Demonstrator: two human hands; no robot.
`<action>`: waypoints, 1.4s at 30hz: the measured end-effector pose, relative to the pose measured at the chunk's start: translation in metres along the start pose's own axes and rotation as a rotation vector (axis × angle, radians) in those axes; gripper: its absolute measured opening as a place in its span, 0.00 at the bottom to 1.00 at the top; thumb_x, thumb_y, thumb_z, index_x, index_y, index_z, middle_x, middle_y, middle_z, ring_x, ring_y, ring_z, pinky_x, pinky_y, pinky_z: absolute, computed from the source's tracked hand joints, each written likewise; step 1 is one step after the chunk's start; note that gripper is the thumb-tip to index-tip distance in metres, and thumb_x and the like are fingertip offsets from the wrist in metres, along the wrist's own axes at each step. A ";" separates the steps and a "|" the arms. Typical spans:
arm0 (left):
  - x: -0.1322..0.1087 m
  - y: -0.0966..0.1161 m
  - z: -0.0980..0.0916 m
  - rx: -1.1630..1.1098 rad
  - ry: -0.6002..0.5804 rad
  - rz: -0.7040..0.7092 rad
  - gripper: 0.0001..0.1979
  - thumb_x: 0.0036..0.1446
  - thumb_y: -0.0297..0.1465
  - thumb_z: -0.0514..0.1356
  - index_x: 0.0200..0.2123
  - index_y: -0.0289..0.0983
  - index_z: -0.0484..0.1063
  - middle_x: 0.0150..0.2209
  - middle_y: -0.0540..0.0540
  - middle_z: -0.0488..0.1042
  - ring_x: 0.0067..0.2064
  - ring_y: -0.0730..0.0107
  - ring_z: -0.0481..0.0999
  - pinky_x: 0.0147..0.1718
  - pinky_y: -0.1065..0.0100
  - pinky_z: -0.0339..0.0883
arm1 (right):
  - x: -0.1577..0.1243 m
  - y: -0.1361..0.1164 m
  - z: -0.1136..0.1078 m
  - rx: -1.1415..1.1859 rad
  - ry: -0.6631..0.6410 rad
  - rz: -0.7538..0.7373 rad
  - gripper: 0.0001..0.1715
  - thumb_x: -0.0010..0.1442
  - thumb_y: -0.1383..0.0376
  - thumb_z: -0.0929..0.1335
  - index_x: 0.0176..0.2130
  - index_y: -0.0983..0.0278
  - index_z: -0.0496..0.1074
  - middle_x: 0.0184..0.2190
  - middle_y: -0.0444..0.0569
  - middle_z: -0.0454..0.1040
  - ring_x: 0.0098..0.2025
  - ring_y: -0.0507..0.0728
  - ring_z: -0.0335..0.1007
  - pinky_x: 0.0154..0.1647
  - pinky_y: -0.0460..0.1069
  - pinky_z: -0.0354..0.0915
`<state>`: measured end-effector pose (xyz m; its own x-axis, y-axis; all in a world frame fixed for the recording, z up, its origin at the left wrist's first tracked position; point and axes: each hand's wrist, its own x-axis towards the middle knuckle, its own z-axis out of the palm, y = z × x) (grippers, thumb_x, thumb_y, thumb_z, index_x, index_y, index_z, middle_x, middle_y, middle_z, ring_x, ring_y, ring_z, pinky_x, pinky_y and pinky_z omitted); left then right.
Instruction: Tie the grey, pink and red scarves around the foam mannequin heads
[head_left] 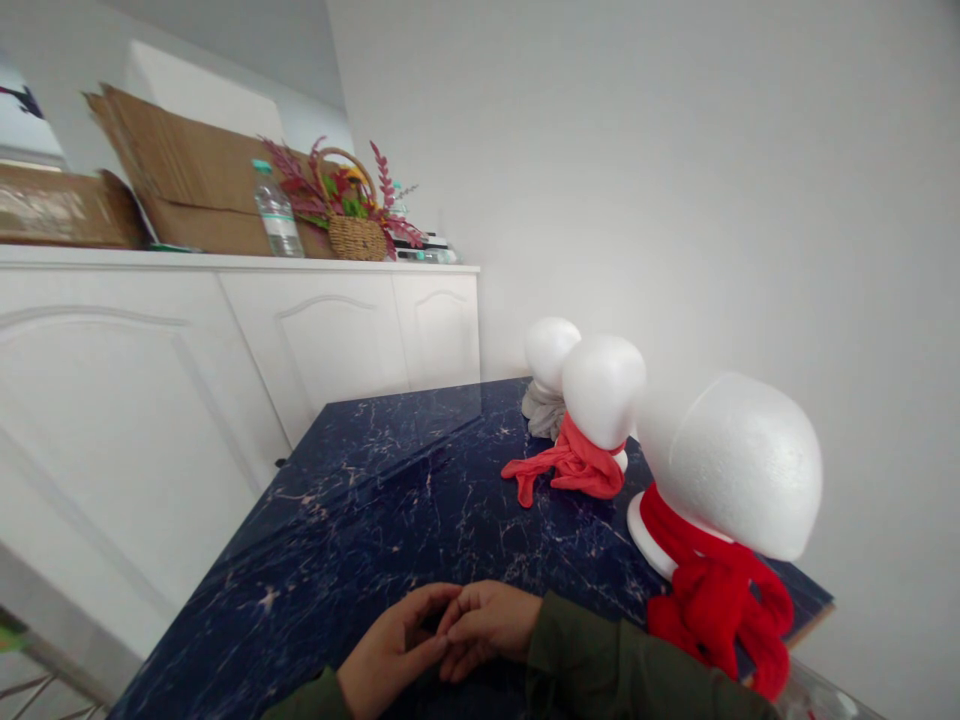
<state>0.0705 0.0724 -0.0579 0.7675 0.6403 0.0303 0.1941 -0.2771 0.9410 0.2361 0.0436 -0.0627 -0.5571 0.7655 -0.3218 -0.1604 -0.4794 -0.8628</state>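
My left hand [400,643] and my right hand [492,622] meet over the near edge of the table [360,530], fingers curled and touching each other. I see no object in either hand. To the right of them, a white foam head [742,465] stands with a bright red scarf [709,600] tied around its neck. Behind it a second foam head [604,388] has a coral red scarf [589,468] at its base, one end spread on the tabletop. Farthest back, a third foam head [553,352] has a grey scarf [543,410] around its neck.
White cabinets [330,335] run along the left. On top are cardboard boxes [180,150], a plastic bottle [277,215] and a wicker basket [358,238] of artificial flowers. A plain wall [675,180] rises behind the foam heads. The table's corner [825,603] shows at right.
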 end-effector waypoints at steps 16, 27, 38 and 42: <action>0.001 0.008 0.002 0.001 0.025 -0.011 0.20 0.48 0.36 0.56 0.46 0.40 0.63 0.46 0.45 0.68 0.48 0.62 0.66 0.47 0.62 0.60 | -0.001 -0.002 0.002 0.009 0.000 0.001 0.21 0.30 0.61 0.71 0.26 0.69 0.65 0.18 0.44 0.68 0.23 0.52 0.67 0.31 0.50 0.60; 0.001 0.002 0.000 0.011 0.021 0.008 0.19 0.49 0.35 0.56 0.46 0.40 0.62 0.48 0.45 0.67 0.48 0.62 0.66 0.47 0.63 0.60 | -0.001 0.000 0.000 0.008 -0.009 -0.026 0.20 0.32 0.62 0.71 0.27 0.69 0.64 0.19 0.45 0.68 0.24 0.52 0.68 0.31 0.50 0.60; 0.000 0.002 0.001 0.011 0.032 0.004 0.21 0.49 0.35 0.56 0.47 0.38 0.63 0.48 0.43 0.67 0.50 0.62 0.65 0.49 0.62 0.59 | -0.035 -0.021 0.020 -0.409 0.226 -0.104 0.17 0.41 0.63 0.66 0.35 0.66 0.65 0.25 0.45 0.67 0.27 0.52 0.65 0.33 0.51 0.60; -0.001 -0.001 0.000 0.022 0.031 -0.017 0.20 0.50 0.35 0.56 0.48 0.39 0.62 0.49 0.44 0.66 0.52 0.62 0.63 0.50 0.62 0.58 | -0.144 -0.019 0.019 -0.723 0.395 -0.399 0.21 0.45 0.60 0.66 0.41 0.61 0.68 0.35 0.49 0.69 0.36 0.55 0.63 0.41 0.50 0.56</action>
<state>0.0696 0.0716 -0.0590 0.7448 0.6668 0.0245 0.2206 -0.2808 0.9341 0.3038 -0.0659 0.0071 -0.2292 0.9717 0.0573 0.3427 0.1356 -0.9296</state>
